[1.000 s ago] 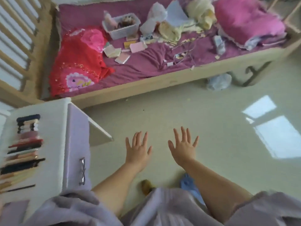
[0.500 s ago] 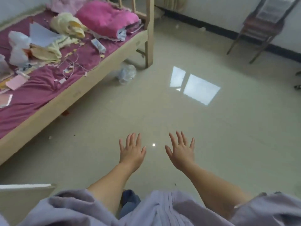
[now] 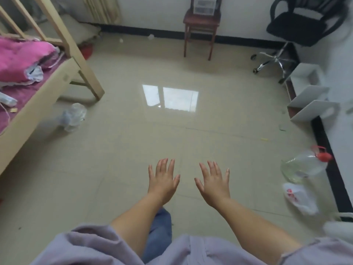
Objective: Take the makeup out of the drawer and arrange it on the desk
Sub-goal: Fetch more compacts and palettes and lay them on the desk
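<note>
Left hand: my left hand (image 3: 163, 180) is held out flat over the floor, fingers straight and spread wide, holding nothing.
Right hand: my right hand (image 3: 214, 183) is beside it, just apart, palm down, fingers fanned wide, also holding nothing.
Sleeves: soft, crumpled lilac fabric sleeves (image 3: 91, 245) are bunched above both bare forearms.
Floor: the glossy beige tiled floor (image 3: 118, 150) mirrors a bright window pane well ahead of my fingertips.
Bed: a pale wooden bed frame (image 3: 47, 88) with slatted end stands at the left, carrying a plum sheet and a folded pink quilt (image 3: 21, 60).
Chairs: a dark red wooden chair (image 3: 200, 25) and a black mesh swivel chair (image 3: 299, 25) on a chrome base stand by the far wall.
Floor clutter: a crumpled clear plastic bag (image 3: 73, 116) lies near the bed; a clear plastic jug with a red cap (image 3: 303, 165) lies on its side at the right.
Makeup: neither the makeup, the drawer nor the desk is in view, so I cannot tell where they lie from my hands.
</note>
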A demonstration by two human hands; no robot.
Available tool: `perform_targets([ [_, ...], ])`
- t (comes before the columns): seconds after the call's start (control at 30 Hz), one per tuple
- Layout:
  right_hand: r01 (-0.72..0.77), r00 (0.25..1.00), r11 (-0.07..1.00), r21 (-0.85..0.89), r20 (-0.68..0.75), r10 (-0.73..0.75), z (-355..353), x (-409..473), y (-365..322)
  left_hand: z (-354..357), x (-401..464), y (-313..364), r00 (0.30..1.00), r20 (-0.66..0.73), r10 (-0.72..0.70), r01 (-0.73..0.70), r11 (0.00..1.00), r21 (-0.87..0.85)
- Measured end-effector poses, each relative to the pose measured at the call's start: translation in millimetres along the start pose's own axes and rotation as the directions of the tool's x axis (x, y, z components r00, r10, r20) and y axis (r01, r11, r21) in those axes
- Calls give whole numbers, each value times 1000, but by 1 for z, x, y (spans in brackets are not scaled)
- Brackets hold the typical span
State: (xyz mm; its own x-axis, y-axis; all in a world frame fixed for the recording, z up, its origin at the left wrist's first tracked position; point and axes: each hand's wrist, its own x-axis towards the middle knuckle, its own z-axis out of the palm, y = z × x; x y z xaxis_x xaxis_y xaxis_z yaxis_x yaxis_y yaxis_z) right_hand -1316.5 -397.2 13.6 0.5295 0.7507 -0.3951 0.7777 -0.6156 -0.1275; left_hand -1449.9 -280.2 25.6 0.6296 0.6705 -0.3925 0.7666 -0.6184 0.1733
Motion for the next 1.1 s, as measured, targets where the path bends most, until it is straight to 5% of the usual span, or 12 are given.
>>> perform_targets([
  [0.77,-241,965,955,173,-65,256,-192,381,62,-183,428,49,991,17,134,-134,991,10],
  [1.1,-263,959,952,157,-62,276,-288,590,173,-253,662,144,983,12,184,-184,983,15],
])
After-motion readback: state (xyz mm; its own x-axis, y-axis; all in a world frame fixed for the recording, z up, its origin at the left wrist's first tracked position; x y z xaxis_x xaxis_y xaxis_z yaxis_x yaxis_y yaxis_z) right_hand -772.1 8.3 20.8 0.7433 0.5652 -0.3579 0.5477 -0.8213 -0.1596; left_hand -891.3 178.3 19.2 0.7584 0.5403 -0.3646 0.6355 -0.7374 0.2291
